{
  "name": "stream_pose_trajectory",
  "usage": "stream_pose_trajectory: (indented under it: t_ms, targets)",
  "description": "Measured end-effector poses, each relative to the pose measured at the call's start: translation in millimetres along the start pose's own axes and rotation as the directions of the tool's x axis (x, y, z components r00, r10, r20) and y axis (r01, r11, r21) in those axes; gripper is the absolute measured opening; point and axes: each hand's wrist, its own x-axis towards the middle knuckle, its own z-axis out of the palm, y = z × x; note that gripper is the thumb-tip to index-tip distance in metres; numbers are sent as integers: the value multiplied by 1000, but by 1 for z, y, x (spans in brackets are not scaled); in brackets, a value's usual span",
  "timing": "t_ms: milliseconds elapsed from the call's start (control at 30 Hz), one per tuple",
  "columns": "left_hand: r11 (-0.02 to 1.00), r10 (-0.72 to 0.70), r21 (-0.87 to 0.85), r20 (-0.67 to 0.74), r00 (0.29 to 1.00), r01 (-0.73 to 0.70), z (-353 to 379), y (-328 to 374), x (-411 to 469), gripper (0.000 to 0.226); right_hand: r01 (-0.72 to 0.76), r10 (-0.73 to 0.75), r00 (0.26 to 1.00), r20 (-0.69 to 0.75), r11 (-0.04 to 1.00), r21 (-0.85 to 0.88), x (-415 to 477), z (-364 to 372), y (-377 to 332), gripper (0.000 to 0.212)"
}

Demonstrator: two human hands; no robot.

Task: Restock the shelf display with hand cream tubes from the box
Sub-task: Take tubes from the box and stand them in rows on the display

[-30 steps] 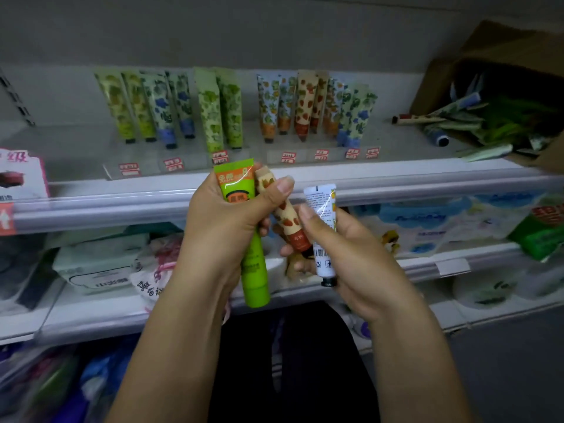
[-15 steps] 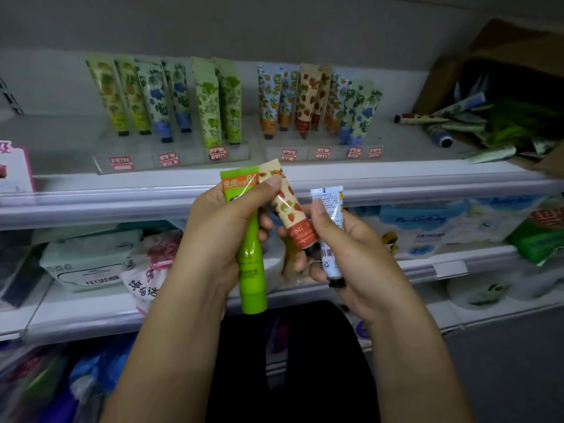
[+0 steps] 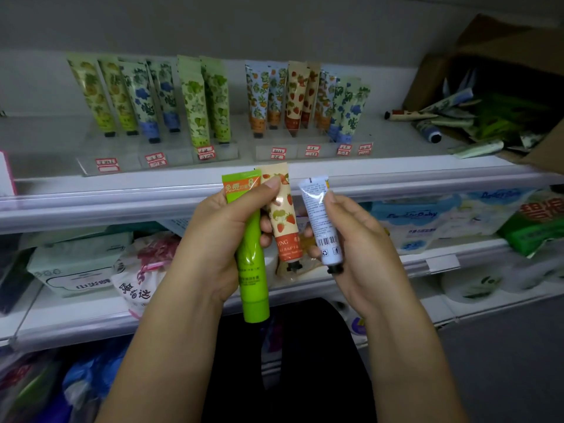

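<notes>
Left grip point(image 3: 219, 239): fingers and thumb curled round green tube point(image 3: 251, 264) and strawberry tube point(image 3: 285, 227), caps down | Right grip point(image 3: 360, 248): pinches white tube point(image 3: 323, 227), cap down, just right of strawberry tube | Shelf point(image 3: 183, 196): display tubes point(image 3: 195, 108) stand in far rows | Box point(image 3: 503, 41): far right, loose tubes spilling out.
</notes>
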Motion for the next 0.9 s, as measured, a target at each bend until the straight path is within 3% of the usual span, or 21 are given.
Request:
stream_pose_trajectory:
  t_ms: [167,400,600,767,900]
  targets:
    - [999,-37,-17,75,996,39,8,-4,-5,22,70,-73,997,-35,995,-74,-3,2,2,21]
    - [998,-55,14,39,998,54,11,-11,-6,20,176,-178,984,16,950,-259,-13,5,2,21]
    - [999,-38,-7,-14,999,38,14,-11,-10,17,200,-208,978,3,940,-276,-15,0,4,13]
    - [999,21,-45,-65,998,-24,17,-10,-13,13,224,-211,974,80,947,-229,-22,1,-1,32]
    - [996,72,-46,-98,993,-77,20,-9,-13,12,231,-212,972,105,944,-235,-23,4,-4,21]
